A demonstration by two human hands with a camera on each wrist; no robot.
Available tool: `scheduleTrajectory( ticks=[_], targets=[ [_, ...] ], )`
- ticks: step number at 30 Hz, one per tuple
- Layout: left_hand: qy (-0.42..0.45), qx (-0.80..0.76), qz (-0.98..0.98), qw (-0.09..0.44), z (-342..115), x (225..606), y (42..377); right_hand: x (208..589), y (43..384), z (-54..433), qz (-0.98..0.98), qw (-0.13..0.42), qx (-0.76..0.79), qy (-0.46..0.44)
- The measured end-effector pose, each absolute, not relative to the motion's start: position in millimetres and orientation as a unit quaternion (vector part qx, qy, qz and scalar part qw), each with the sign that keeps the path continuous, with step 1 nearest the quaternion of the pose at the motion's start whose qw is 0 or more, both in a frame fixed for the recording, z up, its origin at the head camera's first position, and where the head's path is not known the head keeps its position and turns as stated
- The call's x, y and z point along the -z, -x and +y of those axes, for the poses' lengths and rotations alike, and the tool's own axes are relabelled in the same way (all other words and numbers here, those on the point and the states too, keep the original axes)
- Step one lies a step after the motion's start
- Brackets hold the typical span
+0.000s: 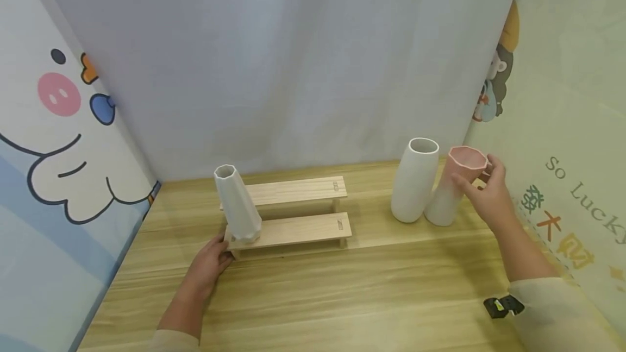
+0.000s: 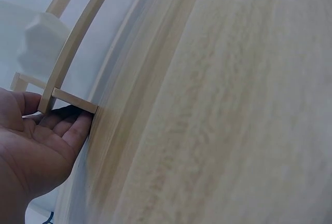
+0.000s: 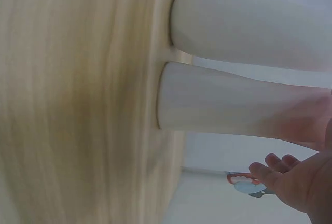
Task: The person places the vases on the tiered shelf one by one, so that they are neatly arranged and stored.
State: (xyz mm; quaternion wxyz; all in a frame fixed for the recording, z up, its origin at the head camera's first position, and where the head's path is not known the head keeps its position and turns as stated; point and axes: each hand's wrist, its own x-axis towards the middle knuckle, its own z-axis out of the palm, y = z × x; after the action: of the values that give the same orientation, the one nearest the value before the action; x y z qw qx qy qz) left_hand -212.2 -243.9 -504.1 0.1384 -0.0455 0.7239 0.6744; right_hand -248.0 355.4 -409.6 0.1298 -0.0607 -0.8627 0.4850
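My left hand (image 1: 207, 262) grips the left end of a two-tier wooden stand (image 1: 293, 231), thumb above the lower board and fingers beneath it, as the left wrist view (image 2: 44, 143) shows. A white faceted vase (image 1: 237, 205) stands on that board's left end. At the right, my right hand (image 1: 486, 194) holds a pink-and-white vase (image 1: 445, 200) near its flared rim, thumb across the front. Its other fingers are partly hidden behind; several stand apart from the vase in the right wrist view (image 3: 295, 180). The vase's base rests on the table.
A smooth white vase (image 1: 414, 181) stands upright just left of the pink-and-white one. The wooden table (image 1: 313, 297) meets a grey curtain (image 1: 293, 69) at the back. Printed panels close in the left (image 1: 73, 151) and right (image 1: 562, 124) sides.
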Motion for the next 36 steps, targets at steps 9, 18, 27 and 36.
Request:
scheduleTrajectory(
  ticks=[9,18,27,36],
  targets=[
    [0.046,-0.678,0.721,0.137,-245,505,213,434,253,351,-0.852,0.129,-0.505,0.049],
    [0.044,-0.678,0.721,0.138,-245,505,213,444,253,346,-0.851,0.139,-0.504,0.040],
    [0.042,-0.676,0.724,0.135,-244,506,214,453,257,347,-0.855,0.137,-0.500,0.036],
    [0.047,-0.675,0.724,0.134,-244,504,213,452,258,346,-0.861,0.129,-0.489,0.045]
  ],
)
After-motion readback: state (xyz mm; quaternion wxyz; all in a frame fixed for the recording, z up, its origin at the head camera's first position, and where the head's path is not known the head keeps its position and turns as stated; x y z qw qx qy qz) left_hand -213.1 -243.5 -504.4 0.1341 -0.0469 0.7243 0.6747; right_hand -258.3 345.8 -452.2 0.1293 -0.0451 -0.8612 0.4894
